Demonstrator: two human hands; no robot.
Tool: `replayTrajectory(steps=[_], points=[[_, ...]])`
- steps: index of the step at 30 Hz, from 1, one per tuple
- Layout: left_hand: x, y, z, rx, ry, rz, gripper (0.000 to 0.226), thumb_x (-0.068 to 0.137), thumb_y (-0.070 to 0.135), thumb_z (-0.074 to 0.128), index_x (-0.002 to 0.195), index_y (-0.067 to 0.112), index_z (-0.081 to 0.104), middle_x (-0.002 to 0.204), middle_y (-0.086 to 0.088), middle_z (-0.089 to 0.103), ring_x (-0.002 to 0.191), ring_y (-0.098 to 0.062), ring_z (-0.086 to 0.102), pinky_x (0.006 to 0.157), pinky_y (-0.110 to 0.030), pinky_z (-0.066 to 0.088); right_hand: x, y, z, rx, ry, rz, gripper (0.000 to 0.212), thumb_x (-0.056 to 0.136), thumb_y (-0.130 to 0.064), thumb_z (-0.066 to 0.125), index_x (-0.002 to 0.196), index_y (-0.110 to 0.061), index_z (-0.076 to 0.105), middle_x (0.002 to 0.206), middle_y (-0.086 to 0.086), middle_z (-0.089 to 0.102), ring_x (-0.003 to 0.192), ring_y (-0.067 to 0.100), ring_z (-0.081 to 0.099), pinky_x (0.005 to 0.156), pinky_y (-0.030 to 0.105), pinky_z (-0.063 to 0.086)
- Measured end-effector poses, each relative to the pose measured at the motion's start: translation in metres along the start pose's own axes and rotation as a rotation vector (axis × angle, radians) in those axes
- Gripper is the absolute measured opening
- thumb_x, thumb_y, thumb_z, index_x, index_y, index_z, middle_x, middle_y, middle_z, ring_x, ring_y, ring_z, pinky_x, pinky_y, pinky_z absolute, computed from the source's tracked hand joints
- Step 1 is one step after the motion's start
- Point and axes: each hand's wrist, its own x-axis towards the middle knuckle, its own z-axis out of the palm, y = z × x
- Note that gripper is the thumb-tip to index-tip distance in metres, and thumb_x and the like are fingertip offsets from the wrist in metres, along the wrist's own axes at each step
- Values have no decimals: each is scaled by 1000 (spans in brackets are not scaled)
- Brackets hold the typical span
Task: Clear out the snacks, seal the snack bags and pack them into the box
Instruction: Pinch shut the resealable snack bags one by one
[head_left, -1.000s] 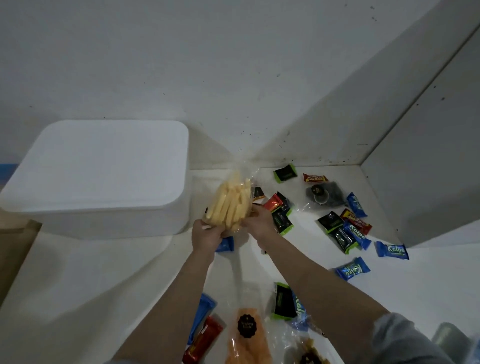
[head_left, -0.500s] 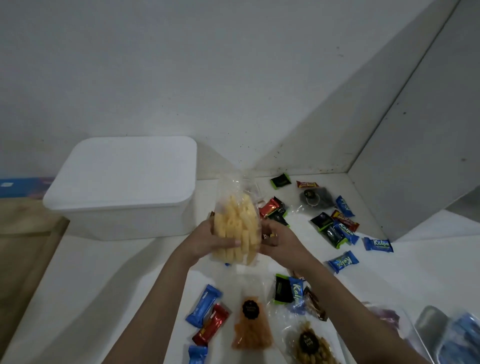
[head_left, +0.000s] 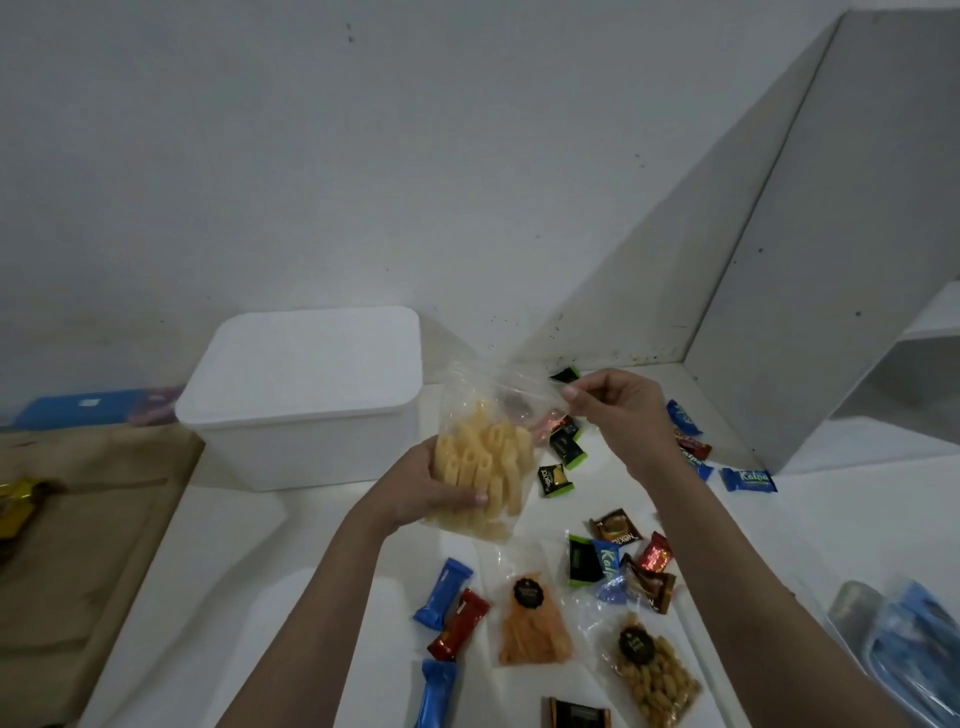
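Observation:
A clear bag of yellow tube snacks (head_left: 485, 457) is held upright above the white table. My left hand (head_left: 421, 486) grips its lower part from the left. My right hand (head_left: 615, 415) pinches the bag's top right corner. A white box with its lid on (head_left: 311, 400) stands behind and to the left. Two more snack bags lie near me: one with orange sticks (head_left: 532, 623) and one with nuts (head_left: 657, 675).
Several small wrapped candies in blue, red, green and brown lie scattered over the table (head_left: 234, 597), right of and below the bag. A wooden surface (head_left: 78, 530) adjoins on the left. A blue and clear plastic pack (head_left: 914, 649) sits at the right edge. A white wall corner rises behind.
The bag has been raised upright. My right hand moved from the bag's side up to its top right corner. My left hand now holds the bag's lower part.

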Motion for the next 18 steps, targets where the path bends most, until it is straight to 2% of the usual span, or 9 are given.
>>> replayTrajectory(steps=[3, 5, 7, 9, 12, 16, 18], points=[[-13, 5, -7, 111, -72, -6, 64, 60, 33, 88, 117, 29, 59, 109, 7, 71, 99, -9, 68, 85, -30, 57, -10, -9, 5, -11, -60, -9, 8, 83, -3, 69, 78, -10, 68, 68, 5, 67, 62, 12, 63, 59, 22, 54], [-18, 12, -7, 52, -36, 62, 62, 66, 41, 83, 120, 29, 57, 112, 7, 70, 105, -9, 66, 86, -25, 54, -14, -16, 5, -2, -89, -3, 5, 85, -6, 67, 80, -9, 67, 74, 13, 65, 68, 20, 63, 65, 30, 57], [-23, 22, -4, -106, 62, 182, 51, 79, 39, 72, 125, 28, 54, 116, 10, 69, 108, -4, 63, 81, -15, 51, -17, -22, 4, -10, -120, -6, 6, 85, -7, 67, 80, -10, 68, 73, 10, 65, 70, 21, 66, 68, 35, 58], [-25, 34, -1, -180, 135, 298, 40, 86, 34, 61, 126, 26, 56, 119, 11, 67, 111, 1, 60, 81, -8, 47, -20, -25, 1, -46, -139, -17, 11, 85, -6, 67, 77, -13, 68, 68, 2, 66, 69, 17, 69, 67, 35, 58], [-24, 45, 5, -201, 166, 419, 31, 88, 30, 57, 118, 25, 63, 118, 6, 69, 115, -5, 60, 90, -12, 46, -23, -27, -5, -111, -115, -30, 12, 86, -5, 67, 77, -13, 67, 68, 0, 66, 68, 13, 70, 66, 31, 58], [-18, 49, 11, -297, 183, 397, 32, 87, 6, 61, 117, 17, 60, 109, -5, 72, 104, -17, 67, 83, -21, 52, -27, -26, -17, -24, -44, -2, 10, 87, -3, 64, 79, -9, 64, 75, 10, 65, 68, 14, 71, 65, 25, 58], [-15, 49, 14, -281, 228, 357, 25, 85, 4, 66, 107, 15, 65, 102, -8, 73, 96, -18, 70, 80, -24, 52, -29, -24, -23, -10, -24, 7, 11, 88, -3, 63, 79, -9, 64, 71, 8, 67, 69, 16, 71, 64, 26, 59]])
